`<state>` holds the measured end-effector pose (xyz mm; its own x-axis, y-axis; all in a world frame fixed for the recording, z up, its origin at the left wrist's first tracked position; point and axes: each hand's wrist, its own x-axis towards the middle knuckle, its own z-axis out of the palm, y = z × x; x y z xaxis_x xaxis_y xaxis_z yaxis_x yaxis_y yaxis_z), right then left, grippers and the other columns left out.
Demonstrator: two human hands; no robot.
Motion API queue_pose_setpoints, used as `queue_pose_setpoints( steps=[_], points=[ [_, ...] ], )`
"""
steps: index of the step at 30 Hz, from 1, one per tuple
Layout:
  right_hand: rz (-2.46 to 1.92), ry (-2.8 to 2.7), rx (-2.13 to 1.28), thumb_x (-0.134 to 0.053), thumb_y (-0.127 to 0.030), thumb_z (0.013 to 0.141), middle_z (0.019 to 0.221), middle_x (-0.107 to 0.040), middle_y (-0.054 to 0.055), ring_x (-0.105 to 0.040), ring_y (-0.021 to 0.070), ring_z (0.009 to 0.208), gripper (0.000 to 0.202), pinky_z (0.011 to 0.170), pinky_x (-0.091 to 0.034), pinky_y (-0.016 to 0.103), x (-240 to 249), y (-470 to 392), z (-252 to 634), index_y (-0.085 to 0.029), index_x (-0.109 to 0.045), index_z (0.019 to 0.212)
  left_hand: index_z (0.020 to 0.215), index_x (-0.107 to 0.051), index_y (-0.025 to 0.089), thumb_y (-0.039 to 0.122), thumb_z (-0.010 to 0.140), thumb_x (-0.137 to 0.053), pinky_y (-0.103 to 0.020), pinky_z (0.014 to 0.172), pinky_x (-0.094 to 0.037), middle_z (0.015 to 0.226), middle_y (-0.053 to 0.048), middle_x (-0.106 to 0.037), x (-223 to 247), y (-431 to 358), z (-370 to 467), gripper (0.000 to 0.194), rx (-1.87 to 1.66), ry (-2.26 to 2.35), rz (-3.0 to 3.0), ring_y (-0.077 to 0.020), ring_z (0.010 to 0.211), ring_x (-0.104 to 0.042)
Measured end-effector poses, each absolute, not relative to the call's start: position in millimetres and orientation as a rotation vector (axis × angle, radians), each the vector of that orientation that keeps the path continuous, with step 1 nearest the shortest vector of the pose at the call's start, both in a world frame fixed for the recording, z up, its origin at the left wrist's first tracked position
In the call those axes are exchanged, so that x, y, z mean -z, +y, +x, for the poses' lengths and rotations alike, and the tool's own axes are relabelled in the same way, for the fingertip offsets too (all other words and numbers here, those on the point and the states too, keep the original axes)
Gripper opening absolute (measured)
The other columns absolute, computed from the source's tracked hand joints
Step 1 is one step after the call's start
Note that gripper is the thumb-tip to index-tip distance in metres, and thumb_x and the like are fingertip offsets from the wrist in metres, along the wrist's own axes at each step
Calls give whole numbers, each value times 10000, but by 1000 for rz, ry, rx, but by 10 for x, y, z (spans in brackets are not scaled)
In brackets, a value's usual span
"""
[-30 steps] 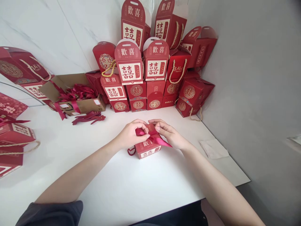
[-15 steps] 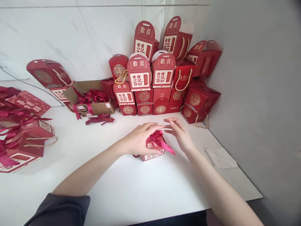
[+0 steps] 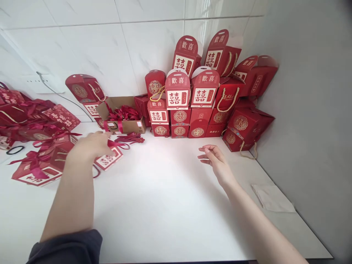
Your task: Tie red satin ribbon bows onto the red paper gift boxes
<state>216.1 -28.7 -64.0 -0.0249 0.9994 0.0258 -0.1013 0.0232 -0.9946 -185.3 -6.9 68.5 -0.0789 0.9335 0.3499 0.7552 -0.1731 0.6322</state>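
Observation:
My left hand (image 3: 90, 146) grips a small red gift box (image 3: 109, 160) from above, at the left of the white table. A red ribbon is on top of this box, and a dark red cord handle hangs at its side; my hand hides much of the lid. To its left stands a larger red gift box (image 3: 41, 165) tied with a ribbon bow. My right hand (image 3: 216, 163) hovers over the table in front of the stacked boxes, fingers loosely bent and apart, holding nothing.
Red gift boxes (image 3: 180, 116) with rope handles are stacked against the tiled wall. A cardboard box (image 3: 128, 126) holds ribbons, and more ribbons (image 3: 132, 138) lie before it. A white cloth or tissue (image 3: 272, 198) lies at the right by the grey wall. Ribboned boxes crowd the far left.
My left hand has carried the small gift box from the middle of the table to the left, beside the ribboned boxes. The right hand stays over the table. The view has turned left.

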Motion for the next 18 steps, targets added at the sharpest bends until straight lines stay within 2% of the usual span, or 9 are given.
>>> queue_pose_setpoints(
  steps=[1,2,3,4,6,8,12,15,18],
  points=[
    [-1108,-1181,-1237,-531,-511,884,1170,-592,74,-643,185,886,314,859,-481,387,635,-295,2130,-233,-506,1026,705,-656,159,442,677,-686,-426,981,-424,641,40,-559,-735,-103,-1834,286,-981,2021,1983,-278,1048,-628],
    [-1110,-1203,-1209,-531,-504,888,1156,-599,75,-644,185,879,307,858,-480,388,612,-310,2092,-230,-507,1025,782,-668,171,435,697,-695,-453,1001,-415,765,25,-607,-785,-145,-1741,279,-950,2049,2049,-281,1061,-609],
    [-1105,-1234,-1177,-533,-493,891,1135,-608,74,-646,185,869,297,853,-480,386,567,-332,2046,-226,-512,1020,835,-661,188,428,722,-700,-450,1004,-421,935,7,-644,-831,-191,-1584,268,-999,1933,2095,-266,1059,-598],
    [-1089,-1277,-1147,-535,-478,896,1103,-620,71,-647,183,857,281,846,-482,381,494,-365,1992,-222,-521,1009,771,-624,188,430,723,-711,-425,960,-458,990,-8,-650,-870,-238,-1378,262,-1162,1751,2060,-242,1003,-608],
    [-1020,-1406,-1088,-538,-437,910,1014,-645,58,-649,177,837,235,825,-490,361,265,-462,1873,-211,-550,973,668,-502,175,438,804,-630,-386,919,-490,995,-30,-637,-925,-336,-893,322,-1444,1159,1814,-215,1024,-601],
    [-887,-1576,-984,-533,-371,929,943,-656,42,-647,162,809,175,797,-503,332,-44,-597,1757,-203,-582,934,627,-375,180,492,788,-627,-404,906,-501,1031,-23,-638,-943,-440,-423,432,-1443,728,1532,-245,1122,-572],
    [-698,-1709,-598,-554,-230,917,855,-680,17,-645,152,778,75,744,-526,300,-604,-883,1623,-209,-625,924,668,-352,191,569,892,-447,-448,936,-496,1107,3,-626,-870,-638,153,449,-1358,571,1384,-261,1258,-508],
    [-679,-1738,-347,-570,-156,884,902,-702,22,-654,163,823,127,763,-530,303,-764,-1001,1613,-217,-628,978,671,-330,191,614,897,-417,-442,908,-500,1117,12,-619,-741,-718,277,487,-1311,464,1389,-254,1230,-533],
    [-668,-1767,-202,-596,-145,852,857,-696,19,-650,162,760,154,717,-531,301,-743,-1015,1620,-218,-621,985,686,-315,195,647,889,-411,-423,860,-497,1108,7,-615,-612,-738,307,505,-1257,451,1383,-241,1158,-579]
  ],
)
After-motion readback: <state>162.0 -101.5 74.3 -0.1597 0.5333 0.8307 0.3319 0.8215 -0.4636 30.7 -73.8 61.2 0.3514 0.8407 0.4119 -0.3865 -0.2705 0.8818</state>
